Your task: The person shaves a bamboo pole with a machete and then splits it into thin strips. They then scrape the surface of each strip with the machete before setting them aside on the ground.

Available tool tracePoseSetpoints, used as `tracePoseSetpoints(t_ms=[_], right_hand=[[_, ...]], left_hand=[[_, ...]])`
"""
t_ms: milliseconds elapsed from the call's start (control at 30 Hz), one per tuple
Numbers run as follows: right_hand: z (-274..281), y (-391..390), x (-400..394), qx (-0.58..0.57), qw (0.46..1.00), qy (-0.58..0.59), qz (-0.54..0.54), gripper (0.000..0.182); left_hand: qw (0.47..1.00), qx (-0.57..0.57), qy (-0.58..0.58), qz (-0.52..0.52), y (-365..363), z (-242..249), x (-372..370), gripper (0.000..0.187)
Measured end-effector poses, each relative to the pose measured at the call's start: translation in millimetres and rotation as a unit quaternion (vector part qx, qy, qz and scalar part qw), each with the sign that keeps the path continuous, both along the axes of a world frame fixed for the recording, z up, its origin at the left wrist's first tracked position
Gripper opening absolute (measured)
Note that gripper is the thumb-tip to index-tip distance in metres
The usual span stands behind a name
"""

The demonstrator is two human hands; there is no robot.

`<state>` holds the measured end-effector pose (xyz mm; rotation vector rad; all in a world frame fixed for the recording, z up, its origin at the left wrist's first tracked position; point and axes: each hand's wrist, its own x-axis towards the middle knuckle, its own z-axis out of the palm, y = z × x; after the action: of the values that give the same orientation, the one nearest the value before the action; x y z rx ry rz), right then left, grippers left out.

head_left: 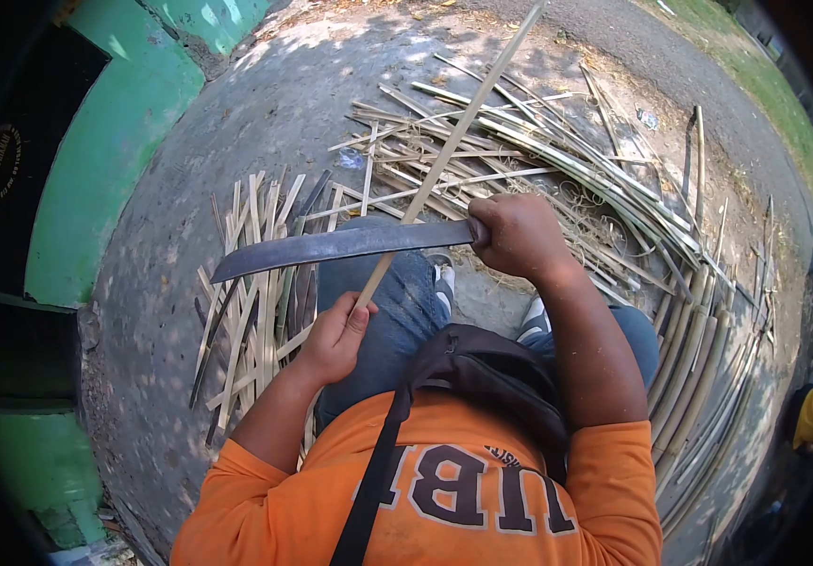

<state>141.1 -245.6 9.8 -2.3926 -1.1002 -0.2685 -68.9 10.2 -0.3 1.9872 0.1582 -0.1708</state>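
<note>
My right hand (518, 236) is closed round the handle of a machete (340, 245), whose long dark blade reaches across to the left. Gripped near its lower end by my left hand (335, 335), a long bamboo strip (453, 137) slants up to the top of the view. The blade crosses over the strip a little above my left fingers. Both hands are above my lap, over the jeans (392, 302).
A pile of split bamboo strips (482, 156) lies on the ground ahead. More short strips (260, 283) are heaped at my left. Whole bamboo poles (689, 368) lie at my right. A green wall (95, 189) stands on the left. A black bag (491, 373) hangs across my front.
</note>
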Motion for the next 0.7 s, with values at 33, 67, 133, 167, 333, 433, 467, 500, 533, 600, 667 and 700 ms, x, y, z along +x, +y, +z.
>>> tracePoseSetpoints(t_ms=[33, 67, 133, 167, 333, 433, 467, 500, 533, 600, 667, 700], right_hand=[[2, -3, 2, -0.008, 1.0, -0.004, -0.005, 0.008], [3, -5, 3, -0.017, 1.0, -0.008, -0.009, 0.01], [-3, -8, 7, -0.013, 1.0, -0.001, -0.022, 0.01], [-4, -9, 8, -0.012, 1.0, 0.003, -0.029, 0.01], [6, -17, 4, -0.016, 1.0, 0.008, -0.02, 0.01], [9, -16, 2, -0.006, 1.0, -0.004, -0.019, 0.008], [10, -15, 1, -0.002, 1.0, -0.01, -0.021, 0.009], [10, -14, 1, -0.003, 1.0, -0.005, -0.021, 0.009], [11, -13, 0, -0.005, 1.0, -0.001, -0.021, 0.009], [11, -13, 1, -0.009, 1.0, 0.001, -0.02, 0.009], [8, -13, 1, -0.014, 1.0, 0.0, -0.014, 0.01], [8, -13, 1, -0.02, 1.0, 0.001, -0.019, 0.01]], left_hand=[[1.0, 0.004, 0.002, -0.009, 1, -1, 0, 0.035], [1.0, -0.01, -0.004, -0.01, 2, -2, 0, 0.036], [0.999, -0.04, -0.015, -0.015, 3, -6, 1, 0.037], [0.998, -0.059, -0.008, -0.02, 3, -6, 1, 0.038], [0.983, -0.168, 0.065, -0.022, 8, 3, -2, 0.041], [0.99, -0.137, 0.032, -0.016, 7, 0, -5, 0.041], [0.994, -0.108, 0.008, -0.013, 6, -1, -5, 0.041], [0.997, -0.08, -0.018, -0.011, 4, -3, -3, 0.041], [0.998, -0.053, -0.043, -0.01, 1, -4, -2, 0.042], [0.998, 0.001, -0.065, -0.007, -3, -4, 0, 0.041], [0.996, 0.034, -0.078, -0.003, -6, -6, 1, 0.04], [0.996, 0.04, -0.082, -0.001, -6, -8, 2, 0.04]])
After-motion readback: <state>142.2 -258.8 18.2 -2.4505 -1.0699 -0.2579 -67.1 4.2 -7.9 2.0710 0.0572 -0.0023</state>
